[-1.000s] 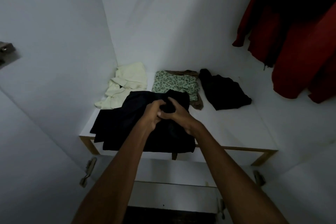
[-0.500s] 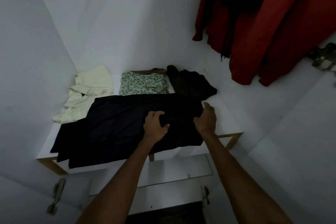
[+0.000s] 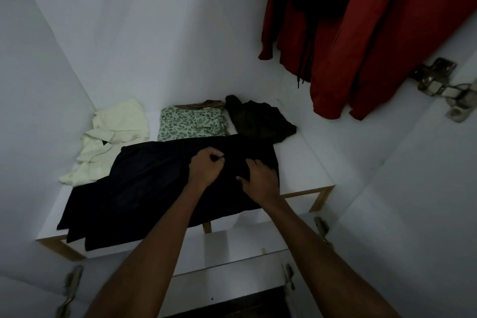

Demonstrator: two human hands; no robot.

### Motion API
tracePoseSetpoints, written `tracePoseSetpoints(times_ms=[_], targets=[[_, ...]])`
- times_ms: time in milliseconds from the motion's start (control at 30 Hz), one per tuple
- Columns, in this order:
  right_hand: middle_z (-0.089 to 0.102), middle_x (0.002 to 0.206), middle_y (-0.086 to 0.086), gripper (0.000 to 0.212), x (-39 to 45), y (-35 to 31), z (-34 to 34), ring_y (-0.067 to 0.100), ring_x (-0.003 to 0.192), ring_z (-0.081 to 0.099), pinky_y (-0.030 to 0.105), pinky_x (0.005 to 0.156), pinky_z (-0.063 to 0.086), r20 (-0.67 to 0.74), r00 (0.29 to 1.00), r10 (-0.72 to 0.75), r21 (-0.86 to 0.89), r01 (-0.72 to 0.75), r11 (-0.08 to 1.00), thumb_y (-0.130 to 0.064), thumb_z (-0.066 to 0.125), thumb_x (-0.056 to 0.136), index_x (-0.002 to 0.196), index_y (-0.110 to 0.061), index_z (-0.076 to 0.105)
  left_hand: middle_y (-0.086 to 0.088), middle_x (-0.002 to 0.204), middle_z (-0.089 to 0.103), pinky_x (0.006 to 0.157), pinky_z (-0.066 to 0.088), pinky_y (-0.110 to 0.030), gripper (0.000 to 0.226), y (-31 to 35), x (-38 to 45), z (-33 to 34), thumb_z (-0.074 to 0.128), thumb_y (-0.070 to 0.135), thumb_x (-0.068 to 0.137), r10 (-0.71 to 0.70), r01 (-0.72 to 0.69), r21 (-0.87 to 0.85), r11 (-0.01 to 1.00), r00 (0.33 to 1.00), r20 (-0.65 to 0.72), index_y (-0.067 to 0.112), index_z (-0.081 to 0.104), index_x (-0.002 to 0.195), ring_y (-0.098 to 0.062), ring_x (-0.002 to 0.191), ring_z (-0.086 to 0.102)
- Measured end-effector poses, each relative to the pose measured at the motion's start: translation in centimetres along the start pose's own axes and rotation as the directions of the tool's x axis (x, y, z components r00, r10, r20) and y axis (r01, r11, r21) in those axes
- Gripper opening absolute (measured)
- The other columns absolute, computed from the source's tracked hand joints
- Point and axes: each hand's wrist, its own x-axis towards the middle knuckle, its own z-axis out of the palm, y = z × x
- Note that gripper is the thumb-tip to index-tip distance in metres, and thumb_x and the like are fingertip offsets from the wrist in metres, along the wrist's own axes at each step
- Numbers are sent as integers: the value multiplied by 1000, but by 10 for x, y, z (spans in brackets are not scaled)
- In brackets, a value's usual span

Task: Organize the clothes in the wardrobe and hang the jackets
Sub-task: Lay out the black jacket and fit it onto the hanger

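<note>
A large dark navy cloth garment (image 3: 165, 188) lies spread flat across the front of the white wardrobe shelf with the wood-trimmed edge (image 3: 307, 160), its near hem hanging a little over the front lip. The left hand (image 3: 205, 170) sits near the garment's right-hand part with its fingers curled in, seemingly pinching a small fold of the fabric; the right hand (image 3: 260, 181) rests just beside it on the cloth, fingers bent and digging into the material, so it grips the garment too

The step in hand looks like folding or smoothing this piece. To do it well, both hands should take the right edge together and carry it over evenly towards the left, keeping the fold line straight and pressing out wrinkles before letting go. The overhanging hem could slip off the shelf, so weight should stay on the cloth

Behind it lie a crumpled cream fabric garment (image 3: 113, 134), a folded green leaf-print cloth (image 3: 191, 124) and a bunched black garment (image 3: 260, 121), just beside one another; the finished fold belongs in line with them. Red fabric jackets (image 3: 361, 33) hang at upper right
</note>
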Motion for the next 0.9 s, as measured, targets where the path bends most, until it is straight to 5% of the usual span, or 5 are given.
tracePoseSetpoints(times_ms=[233, 400, 500, 700, 900], targets=[[71, 118, 10, 35, 5, 38, -33, 29, 110, 66, 42, 96, 54, -78, 772, 631, 754, -368, 545, -33, 58, 100, 125, -11, 67, 2, 126, 70, 106, 47, -22, 71, 85, 4, 17, 66, 17, 100, 419, -291, -504, 813, 894, 159, 38, 25, 155, -8, 124, 61], [65, 127, 19, 43, 5, 84, -42, 36, 112, 64, 47, 97, 54, 86, 439, 895, 869, -472, 148, -15, 67, 89, 129, -1, 59, -5, 153, 47, 116, 36, -30, 67, 69, 11, 59, 66, 36, 99, 260, -275, -53, 960, 803, 536, 23, 35, 157, -19, 140, 45], [55, 128, 21, 62, -19, 70, -46, 34, 116, 55, 47, 103, 48, -321, 351, 880, 822, -359, 443, 2, 72, 71, 129, -1, 51, -3, 165, 27, 120, 27, -44, 74, 29, 0, 92, 62, 52, 95, 157, -394, 363, 844, 830, 535, 26, 32, 158, -27, 149, 28], [54, 124, 6, 50, -11, 54, -49, 24, 113, 54, 41, 93, 53, -343, 933, 114, 203, -45, 978, 7, 64, 74, 120, -14, 62, 2, 164, 33, 116, 25, -40, 70, 20, -6, 107, 57, 59, 91, 346, -453, 308, 837, 873, 344, 30, 43, 153, -22, 150, 30], [53, 138, 12, 27, 4, 60, -37, 34, 105, 55, 39, 69, 54, -185, 982, 36, -146, -64, 987, -13, 71, 86, 113, -17, 71, 4, 157, 44, 115, 31, -40, 59, -11, -16, 81, 62, 50, 94, 350, -423, 305, 853, 898, 266, 28, 51, 147, -20, 143, 40]])
